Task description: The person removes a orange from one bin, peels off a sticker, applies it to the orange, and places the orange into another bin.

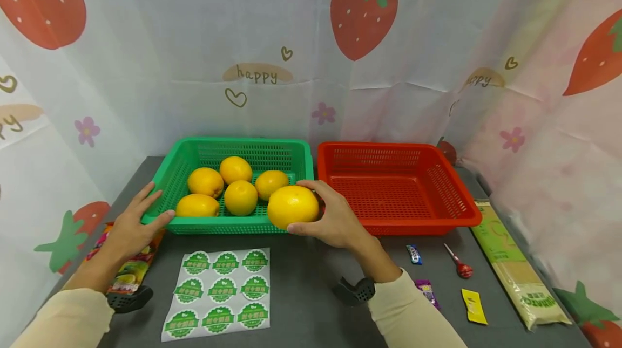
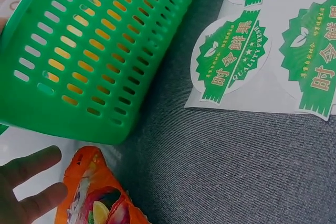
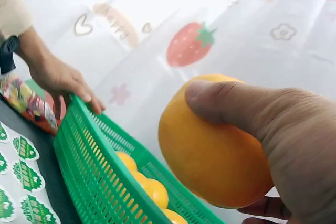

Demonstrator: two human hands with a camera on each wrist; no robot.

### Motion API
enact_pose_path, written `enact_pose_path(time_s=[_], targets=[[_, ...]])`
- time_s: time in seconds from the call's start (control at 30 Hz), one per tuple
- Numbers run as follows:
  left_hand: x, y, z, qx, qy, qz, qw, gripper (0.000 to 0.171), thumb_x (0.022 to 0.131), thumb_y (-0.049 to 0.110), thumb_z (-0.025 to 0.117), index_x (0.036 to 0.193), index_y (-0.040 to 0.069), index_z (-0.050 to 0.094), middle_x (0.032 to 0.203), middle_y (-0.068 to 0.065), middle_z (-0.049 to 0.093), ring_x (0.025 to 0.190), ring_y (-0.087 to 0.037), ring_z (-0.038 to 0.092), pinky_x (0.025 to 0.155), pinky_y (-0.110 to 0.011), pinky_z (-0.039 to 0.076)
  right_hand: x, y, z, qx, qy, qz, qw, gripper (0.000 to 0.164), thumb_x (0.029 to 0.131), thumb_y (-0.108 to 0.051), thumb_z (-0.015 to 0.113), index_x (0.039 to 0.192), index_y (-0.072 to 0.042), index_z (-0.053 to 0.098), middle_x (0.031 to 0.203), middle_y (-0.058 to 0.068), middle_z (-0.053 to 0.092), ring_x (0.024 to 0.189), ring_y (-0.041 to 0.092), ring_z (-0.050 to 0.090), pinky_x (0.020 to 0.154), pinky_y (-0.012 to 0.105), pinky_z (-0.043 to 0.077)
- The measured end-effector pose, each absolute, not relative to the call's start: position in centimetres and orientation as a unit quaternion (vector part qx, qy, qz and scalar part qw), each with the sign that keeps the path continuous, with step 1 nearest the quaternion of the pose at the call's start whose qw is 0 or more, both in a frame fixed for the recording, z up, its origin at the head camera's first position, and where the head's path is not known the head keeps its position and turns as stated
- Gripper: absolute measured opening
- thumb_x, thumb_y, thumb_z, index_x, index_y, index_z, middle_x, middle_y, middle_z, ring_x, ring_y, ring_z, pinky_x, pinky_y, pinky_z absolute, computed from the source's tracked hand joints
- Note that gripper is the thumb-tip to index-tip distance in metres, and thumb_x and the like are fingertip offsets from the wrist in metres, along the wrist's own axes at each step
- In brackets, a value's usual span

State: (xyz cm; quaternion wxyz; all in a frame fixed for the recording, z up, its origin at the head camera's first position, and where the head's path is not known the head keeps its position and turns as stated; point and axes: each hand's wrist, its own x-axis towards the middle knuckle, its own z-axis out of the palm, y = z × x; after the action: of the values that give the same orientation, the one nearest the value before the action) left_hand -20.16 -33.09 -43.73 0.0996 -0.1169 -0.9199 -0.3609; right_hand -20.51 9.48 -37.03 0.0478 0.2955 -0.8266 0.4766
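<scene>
My right hand (image 1: 335,216) holds an orange (image 1: 293,207) between thumb and fingers, over the front right corner of the green basket (image 1: 209,226). In the right wrist view the thumb presses across the top of this orange (image 3: 205,145). Several more oranges, among them one at the front left (image 1: 196,205), lie inside the basket. My left hand (image 1: 133,226) rests at the basket's front left corner, its thumb on the rim. Two of its straight fingers (image 2: 37,163) show beside the basket wall in the left wrist view.
A red basket (image 1: 389,227) stands right of the green one. In front lie a sticker sheet (image 1: 221,294), small candies such as a yellow packet (image 1: 473,306), and a lollipop (image 1: 464,270). A colourful bag (image 1: 131,278) sits under the left arm; a long green packet (image 1: 515,267) lies at right.
</scene>
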Motion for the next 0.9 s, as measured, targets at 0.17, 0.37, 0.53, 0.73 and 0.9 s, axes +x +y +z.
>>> enact_pose_path(time_s=[0.17, 0.37, 0.53, 0.73, 0.9], targets=[[-20.2, -33.1, -43.8, -0.118, -0.921, -0.358, 0.1, 0.066, 0.099, 0.029, 0.056, 0.15, -0.003, 0.027, 0.16, -0.014, 0.007, 0.135, -0.054, 0.013, 0.091, -0.077, 0.016, -17.9, 12.0, -38.3, 0.294, -0.806, 0.507, 0.085, 0.073, 0.071, -0.028, 0.087, 0.134, -0.015, 0.053, 0.123, -0.005, 0.054, 0.101, 0.019, 0.054, 0.078, 0.042, 0.052], [-20.3, -33.2, -43.6, -0.118, -0.92, -0.361, 0.095, 0.067, 0.099, 0.029, 0.056, 0.15, -0.003, 0.027, 0.16, -0.014, 0.007, 0.135, -0.054, 0.013, 0.092, -0.077, 0.016, -15.2, 14.3, -41.5, 0.257, -0.817, 0.507, 0.095, 0.074, 0.072, -0.029, 0.087, 0.135, -0.011, 0.053, 0.125, -0.006, 0.055, 0.105, 0.017, 0.054, 0.086, 0.045, 0.048], [-20.3, -33.3, -43.1, -0.114, -0.924, -0.355, 0.085, 0.067, 0.099, 0.03, 0.055, 0.15, -0.002, 0.026, 0.16, -0.013, 0.006, 0.135, -0.056, 0.012, 0.09, -0.078, 0.017, -14.1, 15.2, -44.6, 0.211, -0.837, 0.497, 0.089, 0.074, 0.07, -0.032, 0.088, 0.134, -0.017, 0.054, 0.122, -0.007, 0.056, 0.1, 0.016, 0.055, 0.082, 0.04, 0.047], [-20.2, -33.4, -42.2, -0.071, -0.93, -0.359, 0.048, 0.079, 0.097, 0.039, 0.057, 0.156, 0.013, 0.012, 0.16, -0.015, 0.004, 0.13, -0.06, 0.018, 0.087, -0.076, 0.024, -13.5, 15.4, -47.1, 0.182, -0.838, 0.51, 0.067, 0.075, 0.067, -0.026, 0.09, 0.133, -0.023, 0.054, 0.122, -0.007, 0.056, 0.1, 0.016, 0.053, 0.084, 0.039, 0.047], [-19.9, -33.1, -41.9, -0.06, -0.921, -0.378, 0.074, 0.084, 0.093, 0.037, 0.063, 0.157, 0.018, 0.011, 0.159, -0.016, 0.007, 0.131, -0.057, 0.02, 0.089, -0.076, 0.023, -13.0, 15.0, -47.0, 0.166, -0.838, 0.517, 0.048, 0.075, 0.065, -0.013, 0.091, 0.131, -0.013, 0.056, 0.122, -0.002, 0.057, 0.101, 0.016, 0.055, 0.088, 0.045, 0.045]])
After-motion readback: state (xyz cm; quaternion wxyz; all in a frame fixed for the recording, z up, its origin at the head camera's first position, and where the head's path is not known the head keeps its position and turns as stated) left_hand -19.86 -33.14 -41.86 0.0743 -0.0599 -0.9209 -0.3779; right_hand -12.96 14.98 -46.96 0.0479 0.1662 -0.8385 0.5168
